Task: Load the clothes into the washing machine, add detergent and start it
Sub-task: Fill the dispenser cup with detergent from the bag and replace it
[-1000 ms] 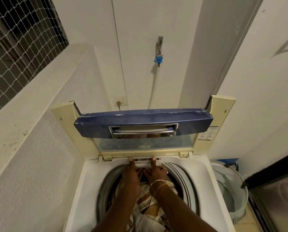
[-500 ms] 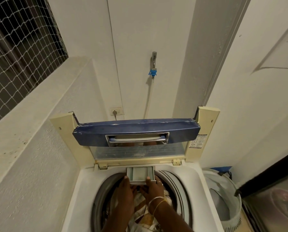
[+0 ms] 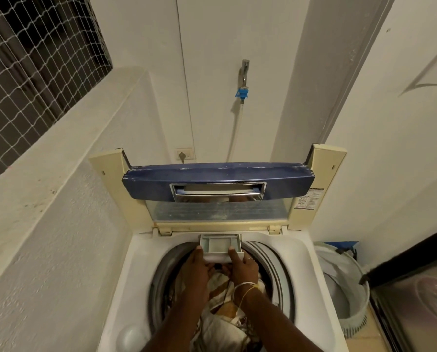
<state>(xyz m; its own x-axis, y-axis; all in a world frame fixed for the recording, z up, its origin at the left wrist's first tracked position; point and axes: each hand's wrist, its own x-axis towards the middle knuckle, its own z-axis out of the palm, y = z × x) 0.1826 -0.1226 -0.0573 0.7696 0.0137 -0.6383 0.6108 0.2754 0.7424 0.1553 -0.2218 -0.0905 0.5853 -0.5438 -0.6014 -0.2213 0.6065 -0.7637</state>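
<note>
Pulled further out since half a second ago, the detergent drawer (image 3: 220, 246) is now seen projecting from the rear rim of the washing machine (image 3: 136, 275), over the back edge of the drum opening. In the head view, the drawer is gripped from both sides: the left hand (image 3: 199, 269) is clamped on its left front corner with the thumb laid on top, and the right hand (image 3: 243, 266) is clamped on its right front corner in the same way. The drawer's compartments are seen open to the camera. Patterned clothes (image 3: 225, 313) are piled inside the drum, below the wrists. The blue-fronted lid (image 3: 218, 180) is propped upright behind the drawer. A laundry basket (image 3: 344, 288) stands just beside the machine's right side.
</note>
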